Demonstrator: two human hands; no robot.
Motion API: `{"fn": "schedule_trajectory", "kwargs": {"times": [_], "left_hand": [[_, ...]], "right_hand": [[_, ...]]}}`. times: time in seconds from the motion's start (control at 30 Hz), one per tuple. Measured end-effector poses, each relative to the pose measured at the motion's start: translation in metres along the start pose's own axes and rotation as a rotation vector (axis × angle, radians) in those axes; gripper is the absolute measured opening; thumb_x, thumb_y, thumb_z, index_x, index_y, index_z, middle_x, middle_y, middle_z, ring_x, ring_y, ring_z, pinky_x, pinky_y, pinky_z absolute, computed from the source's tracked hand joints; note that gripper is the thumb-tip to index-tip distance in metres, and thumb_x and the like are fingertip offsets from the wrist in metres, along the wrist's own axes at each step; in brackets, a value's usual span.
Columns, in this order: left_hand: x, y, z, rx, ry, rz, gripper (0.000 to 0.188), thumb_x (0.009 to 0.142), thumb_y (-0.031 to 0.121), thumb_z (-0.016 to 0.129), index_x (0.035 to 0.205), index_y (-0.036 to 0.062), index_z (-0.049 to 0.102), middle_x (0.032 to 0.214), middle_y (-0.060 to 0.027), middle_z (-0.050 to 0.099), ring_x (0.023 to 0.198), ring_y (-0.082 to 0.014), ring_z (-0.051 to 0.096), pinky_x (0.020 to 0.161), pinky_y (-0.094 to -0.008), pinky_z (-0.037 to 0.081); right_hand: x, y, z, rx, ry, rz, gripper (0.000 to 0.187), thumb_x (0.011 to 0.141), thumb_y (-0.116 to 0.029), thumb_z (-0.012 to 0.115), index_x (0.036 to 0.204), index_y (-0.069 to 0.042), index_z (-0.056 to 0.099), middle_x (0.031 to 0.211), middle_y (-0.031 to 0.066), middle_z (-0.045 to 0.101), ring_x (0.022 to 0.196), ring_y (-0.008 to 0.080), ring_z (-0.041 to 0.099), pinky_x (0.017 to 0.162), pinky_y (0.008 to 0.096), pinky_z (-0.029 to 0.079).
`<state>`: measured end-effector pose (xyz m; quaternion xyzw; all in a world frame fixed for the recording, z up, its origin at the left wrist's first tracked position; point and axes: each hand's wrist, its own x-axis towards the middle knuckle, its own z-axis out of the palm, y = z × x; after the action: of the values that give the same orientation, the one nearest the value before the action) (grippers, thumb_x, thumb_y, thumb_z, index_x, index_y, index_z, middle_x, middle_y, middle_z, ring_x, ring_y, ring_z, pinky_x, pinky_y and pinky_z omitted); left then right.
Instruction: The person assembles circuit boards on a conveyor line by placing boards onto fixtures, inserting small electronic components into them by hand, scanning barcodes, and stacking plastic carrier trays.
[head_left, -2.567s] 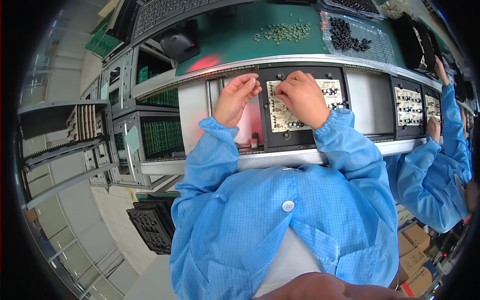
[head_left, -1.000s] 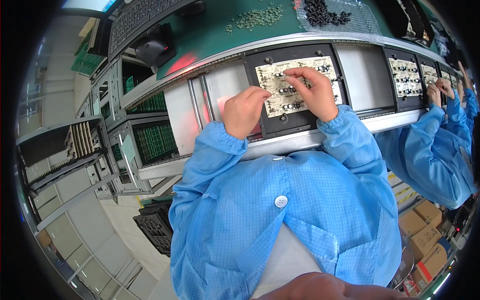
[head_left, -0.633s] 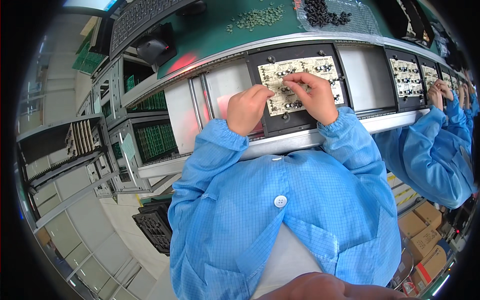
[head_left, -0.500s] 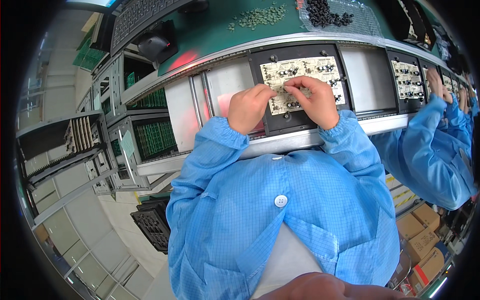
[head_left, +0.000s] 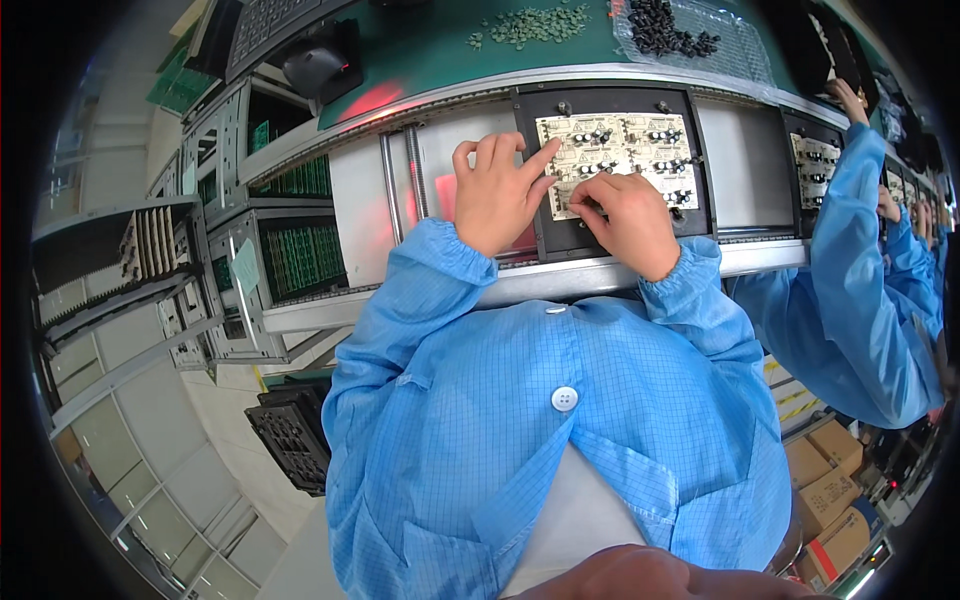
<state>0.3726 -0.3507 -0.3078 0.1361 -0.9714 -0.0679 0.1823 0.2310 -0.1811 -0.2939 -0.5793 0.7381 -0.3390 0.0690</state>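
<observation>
A cream circuit board panel point(head_left: 655, 140), dotted with small black and white parts, lies in a black carrier frame point(head_left: 700, 180) on the conveyor in front of me. Over the frame's left side is my left hand point(head_left: 495, 190), fingers spread and nothing seen in them; its index fingertip reaches the panel's left edge. My right hand point(head_left: 635, 222) is closed in a pinch low over the panel's left half. Whatever its fingertips hold, if anything, is hidden. Part of the panel's lower side is covered by that hand.
Beyond the conveyor's metal rail point(head_left: 610, 72) lie pale green parts point(head_left: 535, 27) and black parts point(head_left: 660, 28) on clear plastic. A mouse point(head_left: 320, 68) sits at back left, above racks of green boards point(head_left: 300, 252). A co-worker's blue sleeve point(head_left: 850, 215) comes close on the right.
My left hand has gone from a pinch to spread fingers. My right hand has shifted down toward the panel's lower left. On the right, the co-worker's hand has reached farther back.
</observation>
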Motion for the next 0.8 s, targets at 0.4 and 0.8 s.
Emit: {"fn": "schedule_trajectory", "kwargs": {"times": [0.4,0.8], "left_hand": [[0.003,-0.015,0.005,-0.183,0.070,-0.042,0.063,0.091,0.033,0.078,0.149,0.0183,0.057,0.125,-0.0099,0.055,0.119,-0.0305,0.050,0.105,-0.0497,0.035],[-0.048,-0.046,-0.040,-0.018,0.271,-0.153,0.047,0.086,0.030,0.079,0.130,0.0179,0.066,0.127,-0.0078,0.060,0.123,-0.0267,0.055,0.102,-0.0506,0.039]], "right_hand": [[0.008,-0.011,0.001,-0.177,-0.038,-0.072,0.008,0.084,-0.015,0.078,0.087,-0.013,0.071,0.082,0.0025,0.069,0.076,0.0265,0.068,0.074,0.0401,0.052],[0.007,-0.002,0.007,-0.304,-0.173,-0.136,0.009,0.086,-0.016,0.079,0.094,-0.012,0.076,0.090,0.0106,0.076,0.077,0.0339,0.071,0.071,0.0459,0.054]]}}
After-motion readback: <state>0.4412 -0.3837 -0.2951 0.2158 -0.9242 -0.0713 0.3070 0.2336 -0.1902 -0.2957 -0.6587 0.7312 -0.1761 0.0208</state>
